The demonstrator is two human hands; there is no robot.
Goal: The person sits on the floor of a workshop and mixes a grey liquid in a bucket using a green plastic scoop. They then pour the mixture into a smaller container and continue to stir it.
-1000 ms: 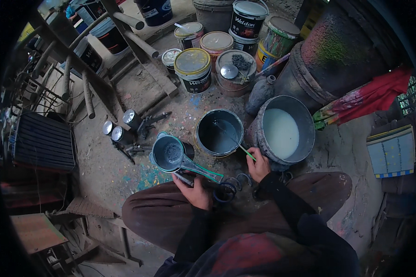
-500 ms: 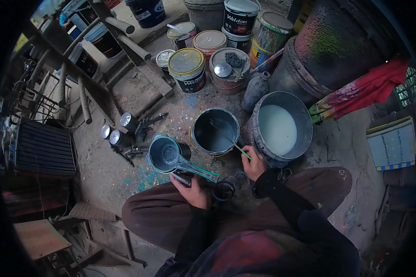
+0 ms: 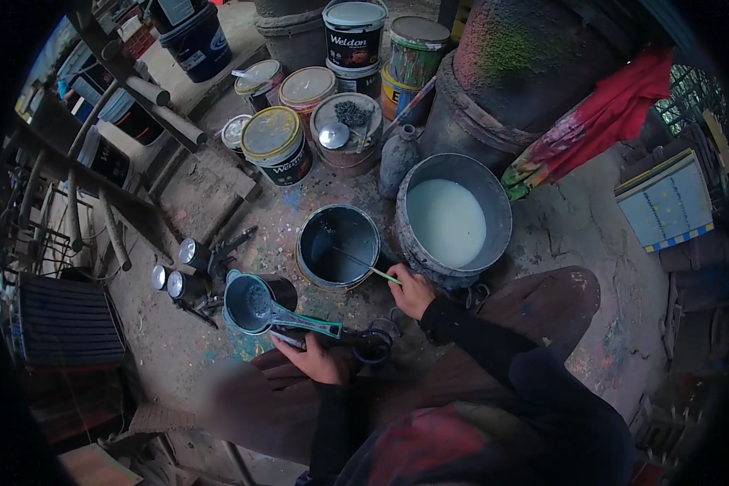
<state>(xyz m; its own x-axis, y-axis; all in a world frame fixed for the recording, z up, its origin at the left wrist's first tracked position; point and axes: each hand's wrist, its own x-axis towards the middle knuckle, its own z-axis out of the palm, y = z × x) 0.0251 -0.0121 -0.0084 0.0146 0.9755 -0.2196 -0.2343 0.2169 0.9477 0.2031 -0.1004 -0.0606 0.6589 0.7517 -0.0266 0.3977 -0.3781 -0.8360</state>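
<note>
My right hand (image 3: 414, 292) pinches a thin stick (image 3: 386, 276) with a pale green upper part. Its lower end reaches into dark paint in a round bucket (image 3: 300, 267). On the left, my left hand (image 3: 316, 361) is closed round a dark object below the handle of a green-rimmed strainer (image 3: 251, 310); the object's kind is mostly hidden. The strainer sits over a dark container, its mesh bowl facing up. Right of the paint bucket stands a large grey pail (image 3: 500, 223) holding milky white liquid (image 3: 447, 223).
Several lidded paint buckets (image 3: 275, 146) stand beyond, beside a dark bottle (image 3: 399, 158). Metal-topped spray gun cups (image 3: 182, 283) lie to the left. A red stained cloth (image 3: 591, 121) hangs on a big drum. A small clear cup (image 3: 375, 344) stands between my legs.
The view has turned, so the whole scene sits further left. The stick lies at a somewhat different slant in the paint bucket. My left hand keeps its hold below the strainer handle.
</note>
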